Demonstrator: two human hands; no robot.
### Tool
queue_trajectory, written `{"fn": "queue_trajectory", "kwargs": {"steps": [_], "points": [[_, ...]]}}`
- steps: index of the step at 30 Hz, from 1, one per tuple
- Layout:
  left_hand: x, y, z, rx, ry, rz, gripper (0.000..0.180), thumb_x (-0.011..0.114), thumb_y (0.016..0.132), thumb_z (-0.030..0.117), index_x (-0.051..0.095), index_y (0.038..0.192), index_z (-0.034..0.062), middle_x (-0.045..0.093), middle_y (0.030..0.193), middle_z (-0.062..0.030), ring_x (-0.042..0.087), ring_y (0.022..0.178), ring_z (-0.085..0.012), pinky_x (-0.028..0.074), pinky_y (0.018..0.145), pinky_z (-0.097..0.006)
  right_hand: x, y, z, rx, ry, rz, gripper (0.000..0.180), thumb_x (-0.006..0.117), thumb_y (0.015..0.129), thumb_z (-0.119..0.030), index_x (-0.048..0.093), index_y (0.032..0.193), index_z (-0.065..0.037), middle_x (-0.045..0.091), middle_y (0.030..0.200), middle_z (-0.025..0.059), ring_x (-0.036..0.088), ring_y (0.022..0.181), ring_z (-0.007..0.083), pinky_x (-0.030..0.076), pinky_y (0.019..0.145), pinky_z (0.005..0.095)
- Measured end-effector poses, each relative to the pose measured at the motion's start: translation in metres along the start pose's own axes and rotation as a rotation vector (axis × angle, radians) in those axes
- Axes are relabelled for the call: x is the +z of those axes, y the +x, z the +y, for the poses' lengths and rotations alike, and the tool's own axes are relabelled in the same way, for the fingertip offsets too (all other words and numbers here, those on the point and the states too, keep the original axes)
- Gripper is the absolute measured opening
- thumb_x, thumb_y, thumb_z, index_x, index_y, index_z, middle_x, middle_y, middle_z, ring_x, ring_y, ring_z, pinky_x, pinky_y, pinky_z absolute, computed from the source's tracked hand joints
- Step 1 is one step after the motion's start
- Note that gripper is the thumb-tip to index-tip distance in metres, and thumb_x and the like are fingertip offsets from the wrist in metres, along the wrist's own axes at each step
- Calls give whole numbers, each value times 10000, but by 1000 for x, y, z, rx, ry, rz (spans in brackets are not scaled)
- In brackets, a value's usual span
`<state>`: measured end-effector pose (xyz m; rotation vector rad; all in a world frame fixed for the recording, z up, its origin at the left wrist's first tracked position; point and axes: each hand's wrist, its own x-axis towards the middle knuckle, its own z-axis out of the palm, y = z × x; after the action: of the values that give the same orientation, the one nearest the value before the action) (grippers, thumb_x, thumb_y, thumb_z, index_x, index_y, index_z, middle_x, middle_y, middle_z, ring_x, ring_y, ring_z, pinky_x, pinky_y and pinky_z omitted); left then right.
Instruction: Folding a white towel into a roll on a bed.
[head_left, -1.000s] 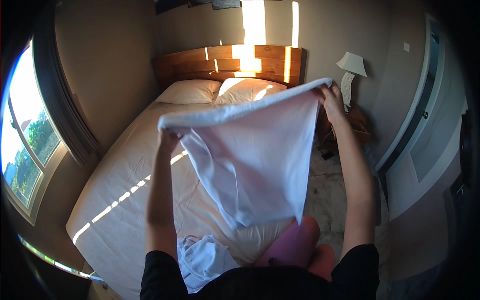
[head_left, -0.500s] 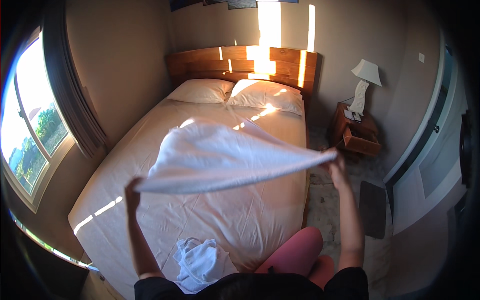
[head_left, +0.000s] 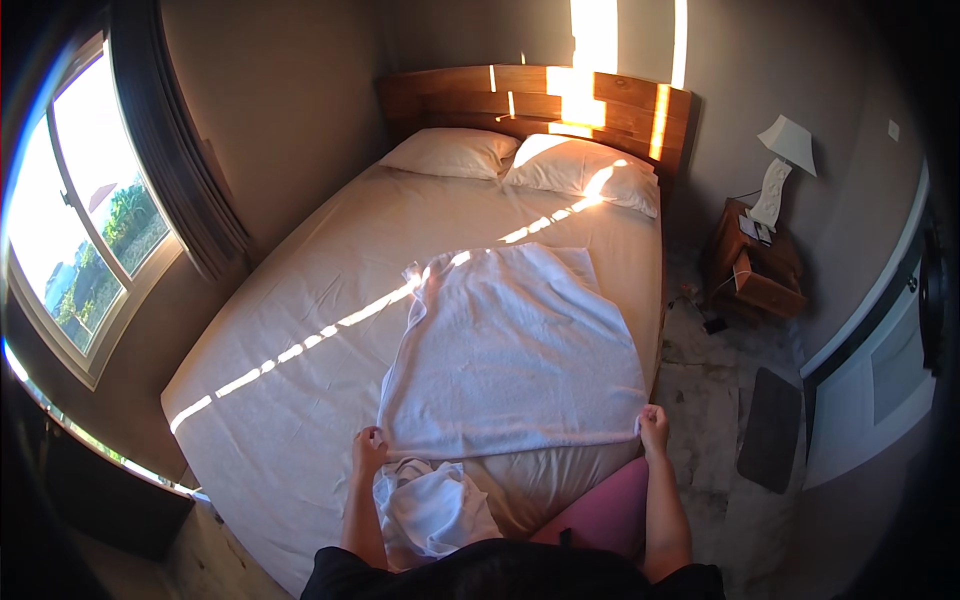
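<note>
A white towel (head_left: 515, 355) lies spread over the bed, its far part wrinkled and its near edge pulled fairly straight. My left hand (head_left: 369, 447) is closed on the towel's near left corner. The near right corner is pinched in my right hand (head_left: 653, 428), by the bed's right edge. Just below the towel's near edge, a crumpled white cloth (head_left: 435, 510) rests on the bed close to my body.
The bed (head_left: 290, 400) has a pale sheet, two pillows (head_left: 585, 170) and a wooden headboard (head_left: 440, 97). Right of it stand a nightstand (head_left: 765, 290) with its drawer pulled out and a lamp (head_left: 775, 180). A dark mat (head_left: 770, 430) lies on the floor. The window (head_left: 95, 210) is at left.
The towel, billowing in the air before, has come down onto the bed. Both my hands have lowered and drawn nearer to my body, still gripping its corners.
</note>
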<state>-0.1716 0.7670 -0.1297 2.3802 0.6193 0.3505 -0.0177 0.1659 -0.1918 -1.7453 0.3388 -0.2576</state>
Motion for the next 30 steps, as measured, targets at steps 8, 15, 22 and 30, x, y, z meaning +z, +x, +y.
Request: {"fn": "queue_trajectory", "kwargs": {"steps": [8,15,22,30], "points": [[1,-9,34,-15,-34,245,277,633,708,66,666,983,65,628,915,-167,604,865,-340,491,778,-405,12,-33,24,-233,-368,134,185,606,737,3,567,916,-23,562,937,127,591,845,269,483,755,352],[-5,-7,27,101,251,194,187,655,723,84,651,905,42,618,903,-143,584,874,-332,473,777,-408,14,-32,18,-225,-341,105,171,606,745,5,560,908,-16,549,959,131,586,871,281,479,768,359],[-17,-1,128,422,-136,151,74,552,846,59,563,900,9,627,836,-196,599,813,-377,464,728,-445,19,-51,-4,-328,-479,162,170,608,753,-13,558,916,-9,539,988,147,578,885,296,473,782,370],[26,-61,228,701,-206,-456,128,548,854,100,577,963,37,623,826,-176,628,793,-352,501,700,-411,94,-133,-149,-408,-97,-461,312,634,755,-36,558,1058,-37,555,1041,137,590,864,244,493,753,345]]}}
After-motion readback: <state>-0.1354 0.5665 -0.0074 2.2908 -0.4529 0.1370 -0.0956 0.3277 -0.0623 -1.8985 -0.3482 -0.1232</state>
